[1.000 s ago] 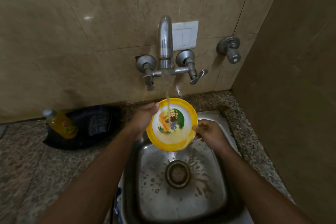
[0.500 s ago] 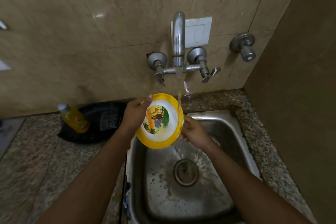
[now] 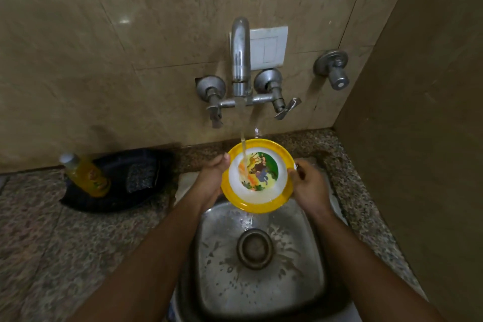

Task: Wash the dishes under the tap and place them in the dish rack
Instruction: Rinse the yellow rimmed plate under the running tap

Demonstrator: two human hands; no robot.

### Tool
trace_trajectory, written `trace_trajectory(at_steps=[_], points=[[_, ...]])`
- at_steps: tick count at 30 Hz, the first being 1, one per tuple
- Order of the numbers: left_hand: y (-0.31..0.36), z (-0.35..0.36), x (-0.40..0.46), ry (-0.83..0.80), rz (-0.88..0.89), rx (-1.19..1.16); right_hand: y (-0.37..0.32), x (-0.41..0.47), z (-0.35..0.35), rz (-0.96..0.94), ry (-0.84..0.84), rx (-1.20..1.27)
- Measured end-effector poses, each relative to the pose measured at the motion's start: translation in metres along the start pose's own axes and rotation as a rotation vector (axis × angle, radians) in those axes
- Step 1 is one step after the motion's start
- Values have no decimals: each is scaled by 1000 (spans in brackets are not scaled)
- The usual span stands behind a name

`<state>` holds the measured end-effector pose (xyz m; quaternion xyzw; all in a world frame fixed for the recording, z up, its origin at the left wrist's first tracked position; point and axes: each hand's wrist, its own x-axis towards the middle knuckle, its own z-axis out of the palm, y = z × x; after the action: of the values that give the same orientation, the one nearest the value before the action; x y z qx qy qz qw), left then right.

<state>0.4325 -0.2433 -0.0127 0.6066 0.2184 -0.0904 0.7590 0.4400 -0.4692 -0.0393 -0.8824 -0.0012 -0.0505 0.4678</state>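
A yellow-rimmed plate with a white inner ring and a cartoon picture is held over the steel sink. My left hand grips its left rim. My right hand pinches its right rim. Water runs from the chrome tap onto the upper left of the plate's face and spills off its lower edge toward the drain. No dish rack is in view.
On the speckled stone counter at left sits a black tray with a yellow soap bottle and a dark scrub pad. A white switch plate is behind the tap, a spare valve at right. A wall closes the right side.
The plate has shifted right and turned to face up more, so the water now lands on its left part instead of its right edge. Both hands kept hold.
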Motion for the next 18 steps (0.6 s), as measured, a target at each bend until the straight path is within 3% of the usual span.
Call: trace_trajectory(at_steps=[5, 10, 18], points=[[-3, 6, 3, -76, 12, 96, 3, -3, -20, -155, 88, -160], [-13, -13, 1, -151, 233, 367, -1, -11, -24, -177, 33, -239], [-55, -41, -24, -184, 321, 577, 12, -39, -9, -173, -51, -418]])
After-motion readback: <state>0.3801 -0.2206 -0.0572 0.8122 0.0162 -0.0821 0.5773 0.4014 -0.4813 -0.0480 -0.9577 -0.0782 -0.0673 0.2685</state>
